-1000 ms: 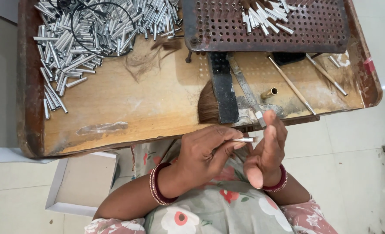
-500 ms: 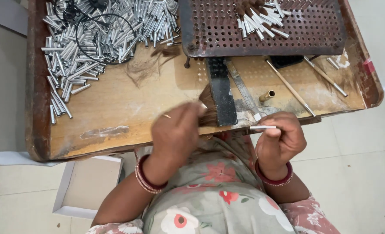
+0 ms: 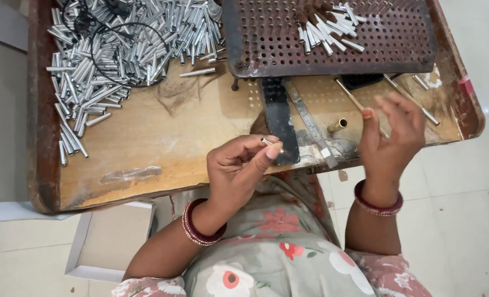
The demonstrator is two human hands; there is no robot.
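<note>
Your wooden worktable [image 3: 145,148] fills the view, with the perforated metal plate [image 3: 332,38] at its far edge. Your right hand [image 3: 390,140] hangs spread and empty. Your left hand [image 3: 239,170] pinches the small metal tube [image 3: 271,144], its long axis slanting toward the right hand.

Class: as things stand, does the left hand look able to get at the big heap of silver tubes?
Probably yes: bare wood lies between the left hand and the heap of silver tubes, though its fingers already pinch a small tube.

Bright, even daylight; soft shadows, floor glare at right, moving fingers blurred.
</note>
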